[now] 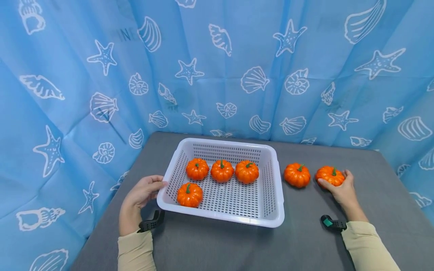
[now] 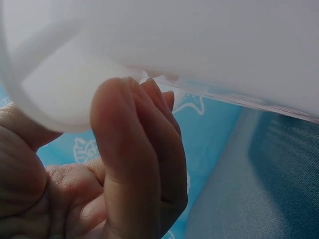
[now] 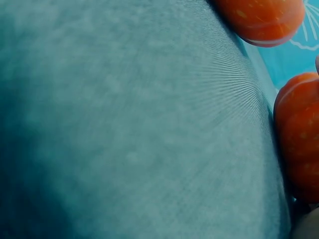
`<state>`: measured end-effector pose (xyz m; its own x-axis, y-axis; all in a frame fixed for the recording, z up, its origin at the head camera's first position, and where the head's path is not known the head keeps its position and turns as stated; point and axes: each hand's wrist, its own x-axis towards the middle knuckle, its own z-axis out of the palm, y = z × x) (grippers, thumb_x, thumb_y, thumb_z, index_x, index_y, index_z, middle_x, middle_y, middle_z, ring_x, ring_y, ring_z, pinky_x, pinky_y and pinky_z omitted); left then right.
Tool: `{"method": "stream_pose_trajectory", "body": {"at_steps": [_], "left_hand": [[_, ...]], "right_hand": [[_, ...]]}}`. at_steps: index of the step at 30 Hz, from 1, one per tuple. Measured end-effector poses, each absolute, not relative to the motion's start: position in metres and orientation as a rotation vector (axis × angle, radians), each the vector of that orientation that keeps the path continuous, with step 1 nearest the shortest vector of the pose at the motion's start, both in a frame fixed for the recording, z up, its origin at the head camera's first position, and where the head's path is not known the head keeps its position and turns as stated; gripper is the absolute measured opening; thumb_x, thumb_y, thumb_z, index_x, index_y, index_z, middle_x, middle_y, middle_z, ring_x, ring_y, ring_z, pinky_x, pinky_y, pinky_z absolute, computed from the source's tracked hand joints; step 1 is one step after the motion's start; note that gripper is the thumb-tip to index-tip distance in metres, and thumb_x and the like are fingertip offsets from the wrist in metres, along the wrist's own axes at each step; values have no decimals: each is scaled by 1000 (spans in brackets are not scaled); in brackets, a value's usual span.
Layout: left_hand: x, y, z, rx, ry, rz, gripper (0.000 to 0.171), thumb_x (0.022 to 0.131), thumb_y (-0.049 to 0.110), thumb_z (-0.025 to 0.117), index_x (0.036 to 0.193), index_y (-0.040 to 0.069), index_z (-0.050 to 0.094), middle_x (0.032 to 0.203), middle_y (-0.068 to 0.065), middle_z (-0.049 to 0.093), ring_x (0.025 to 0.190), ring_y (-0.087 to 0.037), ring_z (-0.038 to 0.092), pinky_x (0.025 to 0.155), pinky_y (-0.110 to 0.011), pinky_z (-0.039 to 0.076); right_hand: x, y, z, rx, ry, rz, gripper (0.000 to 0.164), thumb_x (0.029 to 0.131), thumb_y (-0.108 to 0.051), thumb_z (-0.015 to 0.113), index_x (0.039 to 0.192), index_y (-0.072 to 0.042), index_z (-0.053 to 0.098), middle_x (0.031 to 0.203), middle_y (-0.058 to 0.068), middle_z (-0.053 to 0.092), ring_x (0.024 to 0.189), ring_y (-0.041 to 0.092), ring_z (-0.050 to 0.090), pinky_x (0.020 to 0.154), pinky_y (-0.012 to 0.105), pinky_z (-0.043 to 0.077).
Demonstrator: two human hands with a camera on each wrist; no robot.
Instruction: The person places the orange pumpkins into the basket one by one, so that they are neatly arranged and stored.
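A white perforated plastic basket [image 1: 220,218] stands on the grey table, with several small orange pumpkins [image 1: 222,171] inside. My left hand [image 1: 144,192] grips the basket's left rim; in the left wrist view its fingers [image 2: 127,154] curl under the pale rim, thumb on the other side. To the right of the basket my right hand [image 1: 344,190] holds the outer orange pumpkin [image 1: 330,175], its thumb on the near side and fingers behind. That pumpkin [image 3: 299,139] shows only partly in the right wrist view, where the hand is mostly cut off.
Between the basket and the right hand sits another orange pumpkin [image 1: 297,175] on the grey table [image 1: 217,248]. A blue curtain [image 1: 217,67] with white shells and starfish hangs behind and at both sides. Each wrist wears a black strap [image 1: 150,224].
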<state>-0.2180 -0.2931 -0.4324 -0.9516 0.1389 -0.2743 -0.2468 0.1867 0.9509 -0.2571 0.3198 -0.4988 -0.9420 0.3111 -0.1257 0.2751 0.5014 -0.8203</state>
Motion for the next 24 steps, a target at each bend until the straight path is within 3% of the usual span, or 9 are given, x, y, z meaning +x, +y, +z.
{"method": "stream_pose_trajectory", "body": {"at_steps": [8, 24], "left_hand": [[-219, -293, -432, -108, 2179, 1811, 44, 92, 22, 62, 119, -11, 52, 104, -10, 67, 87, -19, 67, 76, -36, 57], [-218, -292, -431, -114, 2172, 1818, 44, 91, 21, 63, 119, -12, 51, 103, -10, 67, 87, -19, 68, 76, -35, 57]], "right_hand": [[-255, 319, -506, -504, -2669, 1426, 99, 88, -42, 62, 149, 2, -2, 146, 37, 17, 124, 50, 28, 100, 63, 30], [-256, 319, -511, -519, -2635, 1421, 97, 88, -41, 62, 148, 2, 0, 144, 35, 20, 124, 48, 30, 100, 61, 30]]}}
